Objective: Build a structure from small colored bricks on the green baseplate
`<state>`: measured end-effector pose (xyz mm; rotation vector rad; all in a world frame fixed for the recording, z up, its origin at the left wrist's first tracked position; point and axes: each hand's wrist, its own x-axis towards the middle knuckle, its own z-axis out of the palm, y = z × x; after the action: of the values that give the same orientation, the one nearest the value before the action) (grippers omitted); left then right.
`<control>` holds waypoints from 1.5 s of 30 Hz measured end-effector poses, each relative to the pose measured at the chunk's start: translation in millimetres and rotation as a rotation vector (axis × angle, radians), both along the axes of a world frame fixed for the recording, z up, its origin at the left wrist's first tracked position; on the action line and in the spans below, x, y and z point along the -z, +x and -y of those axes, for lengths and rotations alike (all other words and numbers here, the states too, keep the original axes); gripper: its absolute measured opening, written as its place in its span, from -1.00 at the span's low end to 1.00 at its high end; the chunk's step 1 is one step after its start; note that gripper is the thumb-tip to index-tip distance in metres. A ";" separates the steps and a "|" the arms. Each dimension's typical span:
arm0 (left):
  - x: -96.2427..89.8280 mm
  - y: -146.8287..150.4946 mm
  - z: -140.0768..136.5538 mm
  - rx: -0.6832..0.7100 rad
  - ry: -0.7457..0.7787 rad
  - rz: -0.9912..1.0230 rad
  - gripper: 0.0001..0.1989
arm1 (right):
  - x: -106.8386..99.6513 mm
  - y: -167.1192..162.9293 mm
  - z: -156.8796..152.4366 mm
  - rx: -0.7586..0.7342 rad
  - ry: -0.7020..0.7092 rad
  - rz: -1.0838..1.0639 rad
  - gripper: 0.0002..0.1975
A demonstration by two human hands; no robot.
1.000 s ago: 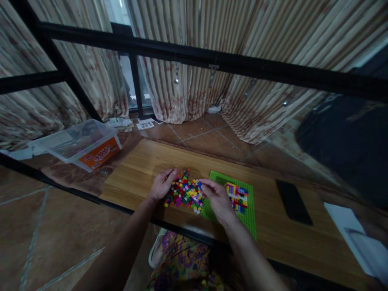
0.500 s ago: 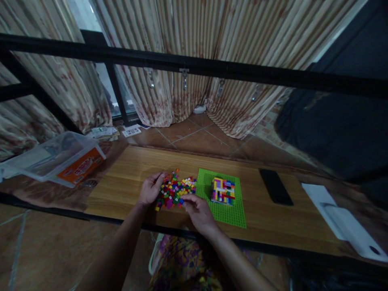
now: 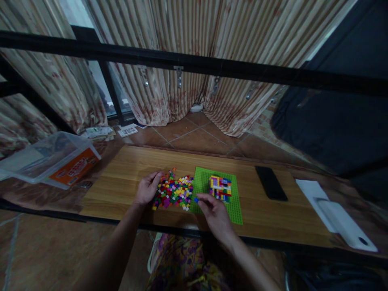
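Observation:
My right hand [image 3: 216, 214] is closed in a pinch on a small blue brick [image 3: 196, 200], above the near left part of the green baseplate [image 3: 236, 210]. Just behind these fingers, a block built of multicoloured bricks [image 3: 220, 188] stands on the baseplate; my hand covers part of its near side. My left hand [image 3: 148, 188] lies at the left edge of a pile of loose coloured bricks [image 3: 174, 192]. Its fingers are loosely stretched out, with nothing visible in them.
A dark phone [image 3: 270, 183] lies on the wooden table [image 3: 112, 178] to the right, with a white device [image 3: 344, 224] beyond it. To the left stands a clear plastic box [image 3: 57, 157] with an orange label. A black bar [image 3: 194, 64] crosses in front of the curtains.
My right hand has moved right from the brick pile to over the baseplate, carrying the blue brick. The left hand stays beside the pile. The view has shifted slightly.

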<state>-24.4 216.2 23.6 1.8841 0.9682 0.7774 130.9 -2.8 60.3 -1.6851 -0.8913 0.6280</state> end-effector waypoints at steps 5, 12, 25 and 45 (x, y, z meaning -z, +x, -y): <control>2.3 -0.3 -1.3 -0.008 0.003 -0.002 -0.49 | 2.4 16.7 13.1 0.096 0.003 0.011 -0.74; 1.8 -0.4 -1.7 -0.036 0.021 -0.009 -0.52 | 4.8 44.4 32.0 0.186 0.022 0.113 -0.70; -1.9 0.5 -0.4 -0.036 0.024 -0.024 -0.53 | 9.7 87.1 38.0 0.359 -0.038 0.361 -0.68; 0.7 0.7 -0.4 -0.065 0.039 -0.023 -0.57 | 16.5 92.4 25.8 0.276 -0.004 0.671 -0.75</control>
<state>-23.6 216.5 22.9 1.9069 1.0392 0.8198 223.3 -28.7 43.7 -2.0114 -1.0817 -0.1443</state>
